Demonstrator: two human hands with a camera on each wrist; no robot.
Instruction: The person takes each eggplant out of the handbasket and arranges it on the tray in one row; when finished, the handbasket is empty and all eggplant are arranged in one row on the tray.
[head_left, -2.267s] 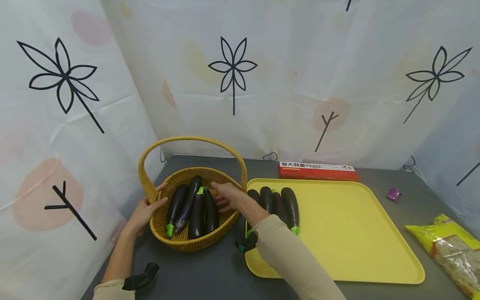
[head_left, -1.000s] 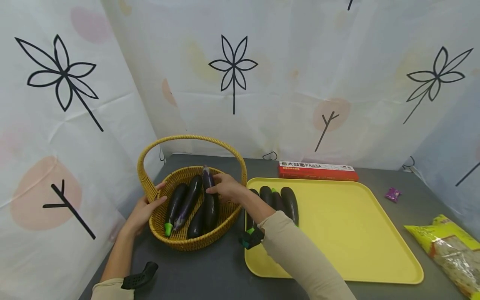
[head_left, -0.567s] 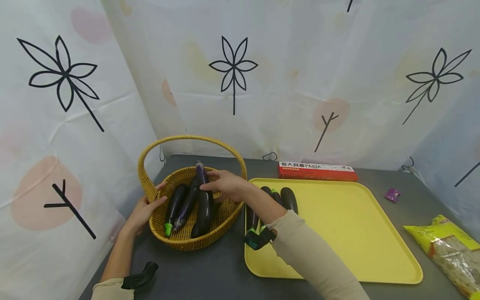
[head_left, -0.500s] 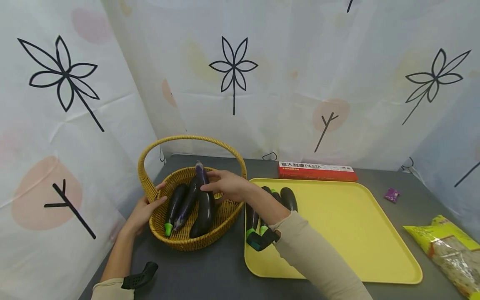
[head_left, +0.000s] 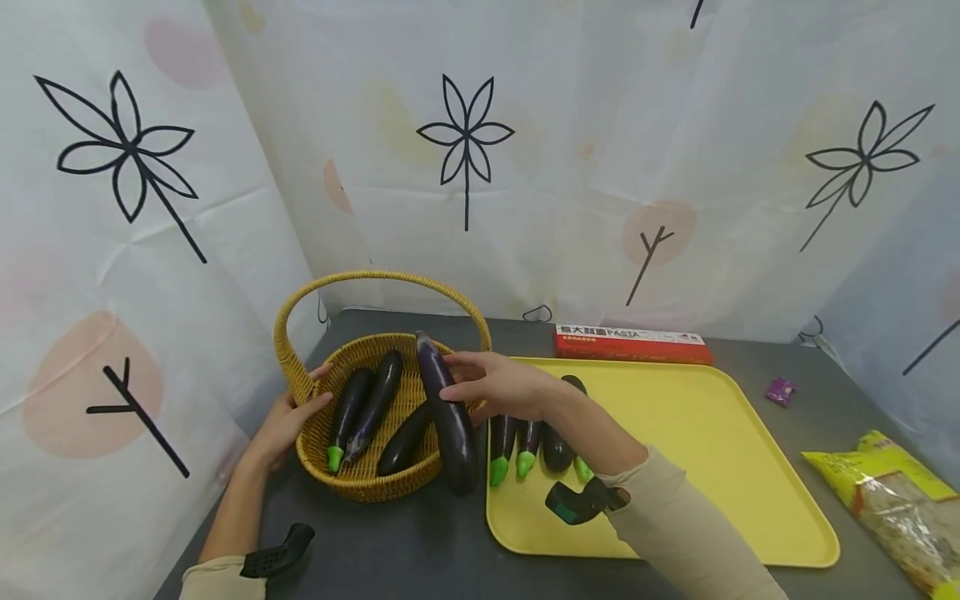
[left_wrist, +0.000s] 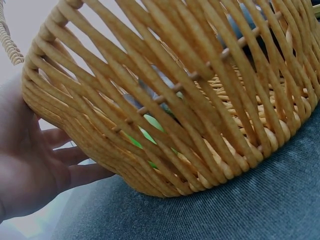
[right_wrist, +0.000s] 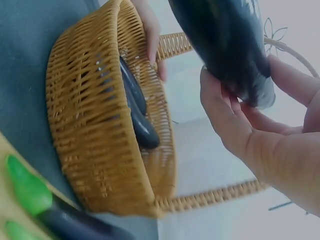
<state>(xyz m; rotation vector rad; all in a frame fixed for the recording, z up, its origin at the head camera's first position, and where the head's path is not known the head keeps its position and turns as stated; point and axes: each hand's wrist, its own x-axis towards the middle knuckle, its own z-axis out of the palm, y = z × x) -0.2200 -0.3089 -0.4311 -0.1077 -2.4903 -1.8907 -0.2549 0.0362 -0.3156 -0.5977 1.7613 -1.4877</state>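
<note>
My right hand (head_left: 498, 385) holds a dark purple eggplant (head_left: 448, 421) between thumb and fingers. The eggplant slants over the right rim of the wicker basket (head_left: 375, 483); in the right wrist view it is raised above that rim. My left hand (head_left: 288, 425) grips the basket's left rim by the foot of the handle, thumb over the edge and the other fingers (left_wrist: 75, 155) along the outside wall. Inside the basket lie three eggplants, two side by side on the left (head_left: 351, 412) and one (head_left: 407, 440) toward the front right.
A yellow tray (head_left: 697, 467) stands right of the basket, with several eggplants (head_left: 501, 442) along its left side, partly behind my right forearm. Behind it lies a red pasta box (head_left: 633, 346). Farther right are a small purple packet (head_left: 781, 392) and a yellow food bag (head_left: 892, 508).
My right hand reached into the basket, took hold of an eggplant and lifted it rightward over the rim. The left hand stayed on the basket.
</note>
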